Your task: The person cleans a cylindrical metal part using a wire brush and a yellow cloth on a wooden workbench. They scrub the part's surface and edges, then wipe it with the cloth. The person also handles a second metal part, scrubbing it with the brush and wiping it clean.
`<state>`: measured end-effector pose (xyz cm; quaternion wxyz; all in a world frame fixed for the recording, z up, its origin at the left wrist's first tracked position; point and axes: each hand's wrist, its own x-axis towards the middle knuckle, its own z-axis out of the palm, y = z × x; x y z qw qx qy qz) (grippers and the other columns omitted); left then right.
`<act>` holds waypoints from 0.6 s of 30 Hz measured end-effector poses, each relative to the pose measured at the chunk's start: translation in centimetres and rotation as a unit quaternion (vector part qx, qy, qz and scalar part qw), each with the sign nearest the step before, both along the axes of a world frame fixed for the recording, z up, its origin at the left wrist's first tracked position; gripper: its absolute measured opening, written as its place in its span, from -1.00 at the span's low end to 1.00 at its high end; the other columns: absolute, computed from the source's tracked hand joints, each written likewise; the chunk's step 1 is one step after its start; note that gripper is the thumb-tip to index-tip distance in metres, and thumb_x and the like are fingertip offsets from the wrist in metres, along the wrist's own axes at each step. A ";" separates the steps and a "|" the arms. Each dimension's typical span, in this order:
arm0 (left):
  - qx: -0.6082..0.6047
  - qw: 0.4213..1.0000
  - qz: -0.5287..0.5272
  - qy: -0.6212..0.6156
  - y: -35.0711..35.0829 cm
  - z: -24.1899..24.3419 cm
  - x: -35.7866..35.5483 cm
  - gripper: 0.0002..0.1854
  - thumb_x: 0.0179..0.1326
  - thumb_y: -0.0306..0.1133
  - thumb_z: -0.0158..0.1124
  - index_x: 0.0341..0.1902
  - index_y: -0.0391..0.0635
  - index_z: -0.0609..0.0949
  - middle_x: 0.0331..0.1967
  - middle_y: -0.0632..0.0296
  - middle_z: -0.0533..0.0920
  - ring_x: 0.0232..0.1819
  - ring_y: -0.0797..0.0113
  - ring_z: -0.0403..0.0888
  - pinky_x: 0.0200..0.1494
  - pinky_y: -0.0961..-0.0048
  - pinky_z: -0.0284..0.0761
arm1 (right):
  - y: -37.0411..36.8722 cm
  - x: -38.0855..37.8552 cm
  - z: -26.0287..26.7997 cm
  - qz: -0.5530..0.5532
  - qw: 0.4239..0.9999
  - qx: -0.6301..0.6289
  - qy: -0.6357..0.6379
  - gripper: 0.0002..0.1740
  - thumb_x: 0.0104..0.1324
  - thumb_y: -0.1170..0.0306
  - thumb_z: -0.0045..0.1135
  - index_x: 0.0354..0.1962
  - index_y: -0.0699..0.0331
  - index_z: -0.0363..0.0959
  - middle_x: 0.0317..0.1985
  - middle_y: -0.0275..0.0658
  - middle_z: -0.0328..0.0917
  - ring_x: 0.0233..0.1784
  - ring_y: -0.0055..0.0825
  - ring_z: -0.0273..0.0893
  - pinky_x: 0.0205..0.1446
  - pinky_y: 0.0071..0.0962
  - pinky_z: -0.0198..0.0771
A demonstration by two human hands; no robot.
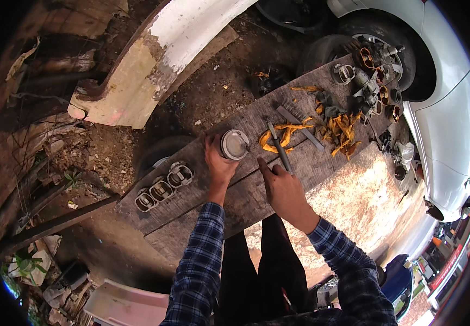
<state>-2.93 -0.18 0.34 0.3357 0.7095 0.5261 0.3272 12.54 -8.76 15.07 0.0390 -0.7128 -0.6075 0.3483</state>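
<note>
My left hand [221, 161] is wrapped around an engine piston [235, 145], its round, flat, greyish crown facing up, over a worn wooden bench. To its right is my right hand [284, 190], index finger stretched toward the piston but apart from it, the other fingers curled. Whether those curled fingers hold anything is hidden. Just beyond them a hand tool with a dark handle [282, 154] and narrow metal blade rests across a yellow cloth strip [266, 142]. Beside it lies a flat metal strip [300, 128], perhaps a file. Several similar pistons [180, 174] stand in a row left of my left hand.
The bench [243, 203] slants across the view. Torn yellow cloth [343, 132] and several greasy engine parts [367, 89] occupy its right end. Beyond stand a car's wheel [398, 53] and silver body [443, 134]. A peeling body panel [137, 85] lies at upper left.
</note>
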 end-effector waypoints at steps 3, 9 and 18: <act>-0.041 0.999 0.016 -0.024 0.0 0.0 0.0 -0.36 -0.37 -0.41 0.71 -0.07 -0.14 0.64 -0.09 0.07 0.61 0.05 -0.02 0.55 0.10 -0.04 0.56 | 0.0 0.1 0.1 -0.007 1.000 0.024 0.007 -0.19 0.14 0.63 0.12 0.40 0.23 0.29 -0.33 -0.01 0.49 -0.41 0.05 0.57 -0.33 -0.05 0.52; -0.030 0.999 0.012 -0.009 -0.1 -0.3 0.1 -0.37 -0.37 -0.43 0.70 -0.08 -0.13 0.65 -0.10 0.06 0.59 0.04 -0.04 0.55 0.06 -0.04 0.58 | 0.4 0.7 -0.7 -0.013 0.999 0.036 -0.003 -0.22 0.17 0.62 0.12 0.39 0.25 0.29 -0.36 -0.02 0.47 -0.43 0.04 0.57 -0.33 -0.07 0.53; -0.035 0.999 0.018 -0.007 -0.1 0.0 0.0 -0.37 -0.38 -0.42 0.70 -0.08 -0.11 0.65 -0.10 0.08 0.60 0.04 -0.04 0.55 0.03 -0.02 0.57 | 0.0 0.8 -0.6 0.012 1.000 0.000 -0.012 -0.22 0.16 0.58 0.14 0.39 0.32 0.26 -0.29 0.02 0.54 -0.40 0.02 0.64 -0.30 -0.10 0.59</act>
